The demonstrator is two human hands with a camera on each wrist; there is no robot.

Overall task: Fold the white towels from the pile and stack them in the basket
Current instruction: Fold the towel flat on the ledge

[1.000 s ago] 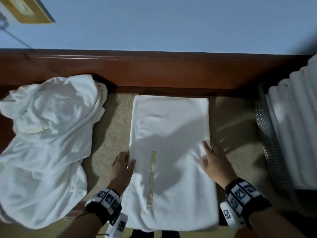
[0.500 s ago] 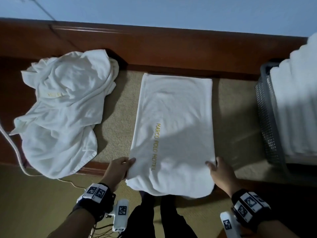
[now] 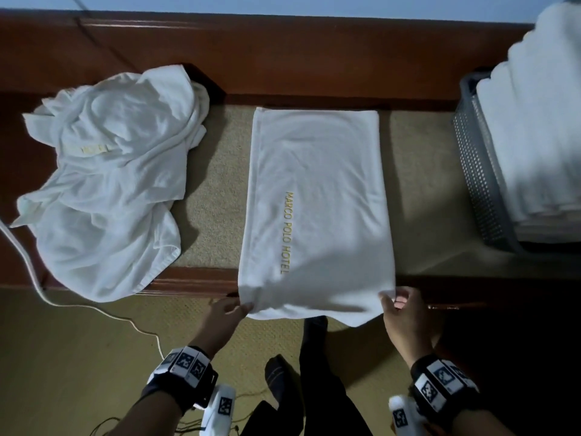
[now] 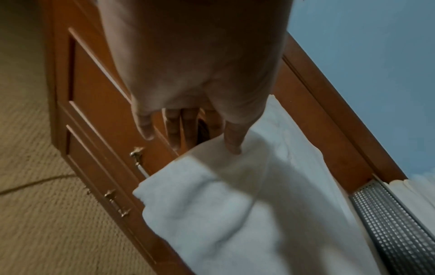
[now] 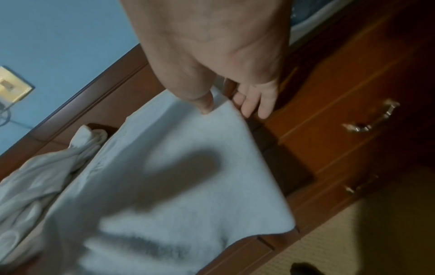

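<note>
Both hands have slid down the towel's long sides since the earlier frames and now sit at its near corners. The left hand [image 3: 227, 310] pinches the lower-left corner, thumb on top and fingers beneath; the right hand [image 3: 403, 313] pinches the lower-right corner the same way. The towel [image 3: 317, 196] lies in the centre of the frame as a long rectangle, its near end hanging over the wooden front edge of the dresser [image 3: 195, 280].

By my reading this towel is partly folded, narrowed lengthwise, with a crosswise fold and the move to the basket yet to come. The basket [image 3: 478, 171], at the right edge, already holds a tall stack of folded towels [image 3: 540, 127]. The pile [image 3: 110, 171], at centre left, remains crumpled.

The towel is thick, soft terry with gold lettering along it. The basket is grey perforated mesh, and the dresser top is beige and grainy.
</note>
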